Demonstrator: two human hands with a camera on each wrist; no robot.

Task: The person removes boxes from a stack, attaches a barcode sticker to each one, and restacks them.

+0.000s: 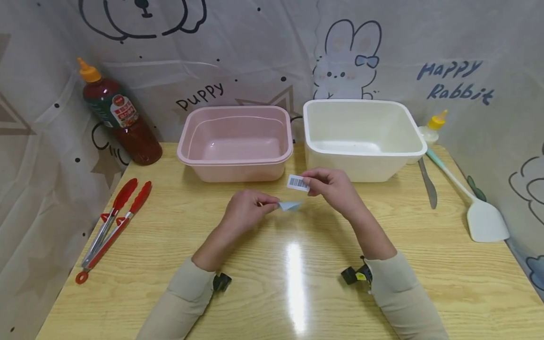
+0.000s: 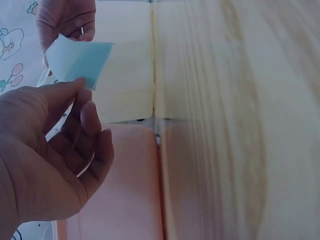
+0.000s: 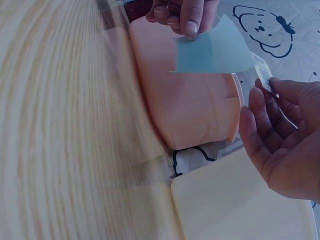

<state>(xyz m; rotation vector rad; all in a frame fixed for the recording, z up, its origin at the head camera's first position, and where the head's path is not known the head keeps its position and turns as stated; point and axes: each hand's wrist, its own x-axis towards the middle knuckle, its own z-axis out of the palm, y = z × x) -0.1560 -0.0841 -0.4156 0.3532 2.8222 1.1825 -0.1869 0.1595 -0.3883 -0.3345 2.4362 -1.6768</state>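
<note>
Between thumb and fingertips, my left hand (image 1: 244, 211) pinches a small light-blue paper piece (image 1: 291, 206), bent along a crease. My right hand (image 1: 332, 189) pinches a white barcode label (image 1: 297, 182) by its right edge, with the printed bars facing up. The label is held just above and behind the blue paper in the head view. In the left wrist view the blue paper (image 2: 82, 57) spreads out past the left thumb. The right wrist view has the barcode label (image 3: 263, 72) nearly edge-on, close to the far corner of the blue paper (image 3: 212, 50).
A pink tub (image 1: 238, 170) and a white tub (image 1: 348, 167) stand behind the hands. At left are a red sauce bottle (image 1: 127, 123) and red-handled tongs (image 1: 112, 226). A knife (image 1: 428, 184), a white spatula (image 1: 486, 222) and a small yellow-capped bottle (image 1: 430, 132) sit at right.
</note>
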